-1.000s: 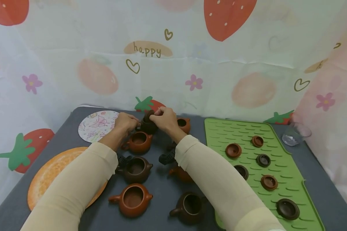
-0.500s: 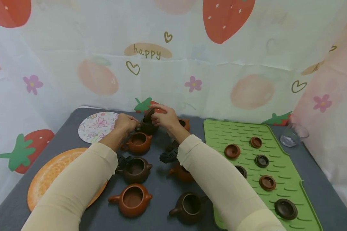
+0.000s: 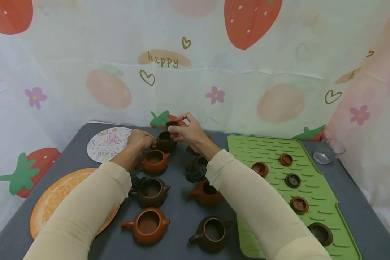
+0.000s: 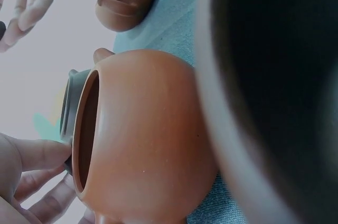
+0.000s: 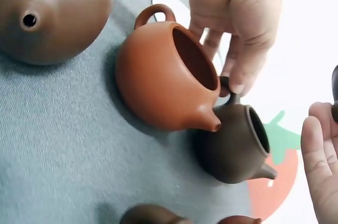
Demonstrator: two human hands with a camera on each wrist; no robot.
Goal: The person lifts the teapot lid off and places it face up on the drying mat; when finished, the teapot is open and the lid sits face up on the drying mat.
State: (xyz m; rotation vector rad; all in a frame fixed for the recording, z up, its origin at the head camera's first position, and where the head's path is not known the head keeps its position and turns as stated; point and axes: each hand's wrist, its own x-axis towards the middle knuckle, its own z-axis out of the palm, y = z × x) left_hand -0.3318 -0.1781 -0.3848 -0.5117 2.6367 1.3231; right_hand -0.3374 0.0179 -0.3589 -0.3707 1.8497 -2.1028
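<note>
At the far end of the table stands a small dark teapot [image 3: 165,146], its mouth uncovered. My left hand [image 3: 139,140] pinches its handle between thumb and fingers, as the right wrist view shows on the teapot [image 5: 224,147]. Just above and behind the pot, my right hand [image 3: 194,134] pinches a dark teapot lid [image 3: 172,124] by its edge, hollow side up. Only a sliver of the lid [image 5: 335,89] shows in the right wrist view. An orange-brown teapot [image 3: 153,163] sits right in front of the dark one.
More lidless teapots stand in two columns nearer me, among them an orange one [image 3: 149,233] and a dark one [image 3: 211,240]. Several lids, such as a brown one [image 3: 299,204], lie on a green mat [image 3: 315,234] at right. A glass [image 3: 326,153] and round mats [image 3: 61,195] flank them.
My right hand has lifted the lid off the small dark teapot, tilting it and then turning it hollow side up. My left hand stays on the handle.
</note>
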